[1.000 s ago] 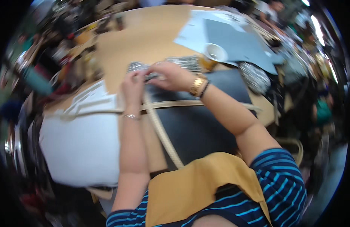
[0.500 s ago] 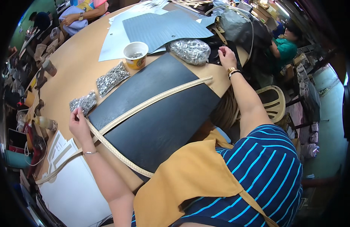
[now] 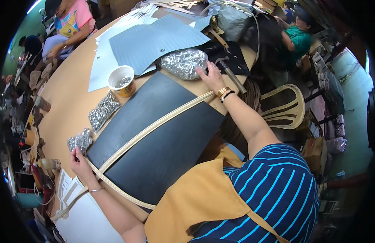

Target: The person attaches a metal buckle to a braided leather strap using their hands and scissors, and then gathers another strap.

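My left hand (image 3: 81, 165) pinches the end of a cream braided strap (image 3: 122, 195) at the left corner of a dark board (image 3: 155, 152). That strap curves down toward my apron. Another cream braided strap (image 3: 155, 122) lies diagonally across the board. My right hand (image 3: 213, 77) is by the right side of a clear plastic bag of shiny metal pieces (image 3: 183, 64), thumb and fingers apart around its edge. Just right of that hand lies a hammer (image 3: 235, 79) with a metal handle. Two small bags of metal bits, one upper (image 3: 103, 111) and one lower (image 3: 80, 140), rest left of the board.
A paper cup (image 3: 121, 81) with metal bits stands beyond the board. Grey sheet material (image 3: 155, 40) covers white sheets behind it. White paper patterns (image 3: 86, 214) lie at lower left. A plastic chair (image 3: 286, 107) stands at right. Two people sit across the table, left and right.
My right hand has moved left and nearer, to the edge of the plastic bag. The hammer now shows beside it. My left hand keeps its pinch on the strap; the whole view has shifted.
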Available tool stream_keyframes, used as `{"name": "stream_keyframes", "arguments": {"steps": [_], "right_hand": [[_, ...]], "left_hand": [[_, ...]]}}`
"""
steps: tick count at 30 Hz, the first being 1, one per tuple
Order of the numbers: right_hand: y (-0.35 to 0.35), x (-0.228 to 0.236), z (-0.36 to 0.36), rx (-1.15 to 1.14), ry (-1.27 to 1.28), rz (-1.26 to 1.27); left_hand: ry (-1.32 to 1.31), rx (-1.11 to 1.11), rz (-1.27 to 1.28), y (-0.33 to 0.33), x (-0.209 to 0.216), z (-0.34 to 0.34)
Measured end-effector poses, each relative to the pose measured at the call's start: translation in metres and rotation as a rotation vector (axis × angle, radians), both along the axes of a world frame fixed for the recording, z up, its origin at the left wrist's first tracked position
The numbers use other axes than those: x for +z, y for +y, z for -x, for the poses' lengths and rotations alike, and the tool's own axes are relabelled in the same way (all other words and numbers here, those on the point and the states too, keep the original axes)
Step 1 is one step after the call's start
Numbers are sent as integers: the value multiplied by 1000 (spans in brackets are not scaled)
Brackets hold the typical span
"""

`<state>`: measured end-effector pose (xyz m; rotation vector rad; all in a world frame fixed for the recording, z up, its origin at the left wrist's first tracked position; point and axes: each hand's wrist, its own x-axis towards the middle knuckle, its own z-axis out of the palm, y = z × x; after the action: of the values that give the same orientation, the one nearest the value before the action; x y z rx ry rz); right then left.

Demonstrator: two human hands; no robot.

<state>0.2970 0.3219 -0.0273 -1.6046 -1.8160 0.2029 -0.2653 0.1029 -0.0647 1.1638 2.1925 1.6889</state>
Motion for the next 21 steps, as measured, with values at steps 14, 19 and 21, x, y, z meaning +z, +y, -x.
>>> {"name": "stream_keyframes", "arguments": {"steps": [14,19,21], "right_hand": [[-36,-9,4,272,355,30],[-33,3,-4,292,260,102],[-33,12,-3,291,219,180]], "left_hand": [[43,-10,32,4,-1,-6],[63,-16,38,3,-4,-4],[105,33,70,0,-9,2]]}}
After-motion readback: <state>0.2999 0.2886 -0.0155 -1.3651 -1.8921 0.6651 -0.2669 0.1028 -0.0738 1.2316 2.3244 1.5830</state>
